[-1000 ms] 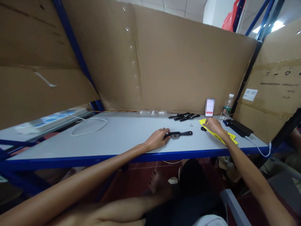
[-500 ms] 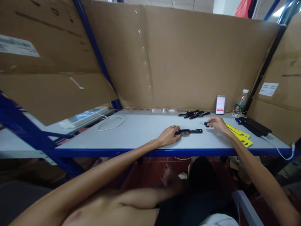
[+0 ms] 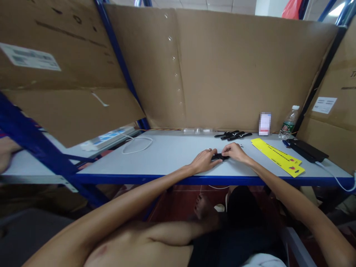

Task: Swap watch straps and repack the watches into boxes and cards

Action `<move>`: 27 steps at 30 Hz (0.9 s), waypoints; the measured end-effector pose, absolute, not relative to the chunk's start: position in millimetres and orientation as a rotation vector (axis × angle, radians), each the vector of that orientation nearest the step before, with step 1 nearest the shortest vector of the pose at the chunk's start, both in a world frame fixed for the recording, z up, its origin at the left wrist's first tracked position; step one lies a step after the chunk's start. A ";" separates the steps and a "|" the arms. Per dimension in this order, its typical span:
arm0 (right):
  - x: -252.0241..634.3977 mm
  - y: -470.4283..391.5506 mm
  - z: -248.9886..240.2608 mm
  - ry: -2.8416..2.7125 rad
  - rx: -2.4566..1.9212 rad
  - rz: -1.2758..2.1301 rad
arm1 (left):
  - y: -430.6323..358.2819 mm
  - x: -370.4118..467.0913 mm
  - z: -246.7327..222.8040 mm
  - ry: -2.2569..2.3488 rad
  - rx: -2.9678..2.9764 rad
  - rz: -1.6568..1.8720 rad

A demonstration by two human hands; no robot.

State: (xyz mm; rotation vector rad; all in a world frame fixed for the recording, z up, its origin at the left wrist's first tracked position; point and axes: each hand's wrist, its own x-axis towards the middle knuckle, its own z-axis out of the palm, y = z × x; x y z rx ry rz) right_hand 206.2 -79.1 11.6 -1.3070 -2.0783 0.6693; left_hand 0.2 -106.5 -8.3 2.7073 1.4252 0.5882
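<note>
A black spokeshave lies on the grey tabletop near its front edge, mostly covered by my fingers. My left hand is closed round its left handle, with a ring on one finger. Over the middle of the tool, the fingers of my right hand pinch together; the small black part they carried is now hidden or merges with the tool. Just beyond my right hand lie tiny metal screws, too small to make out well. Several more black spokeshaves rest in a heap at the back.
Yellow printed cards lie right of my hands. Farther right are a black device with a white cable, a propped phone and a water bottle. A power strip is at left; another person's hand shows at the left edge.
My right hand has moved left with the small black part, from beside the screws onto the spokeshave. My left hand stays on the tool. Another person's hand has appeared at far left.
</note>
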 end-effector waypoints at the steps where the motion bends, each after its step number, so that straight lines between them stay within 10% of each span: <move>1: 207.0 -79.6 10.4 -2.085 -1.310 0.644 | -106.8 0.1 -7.9 1.429 2.711 0.580; 27: 290.7 -2.8 12.0 -2.295 -1.733 0.174 | -109.4 -0.3 -7.7 1.439 2.739 0.560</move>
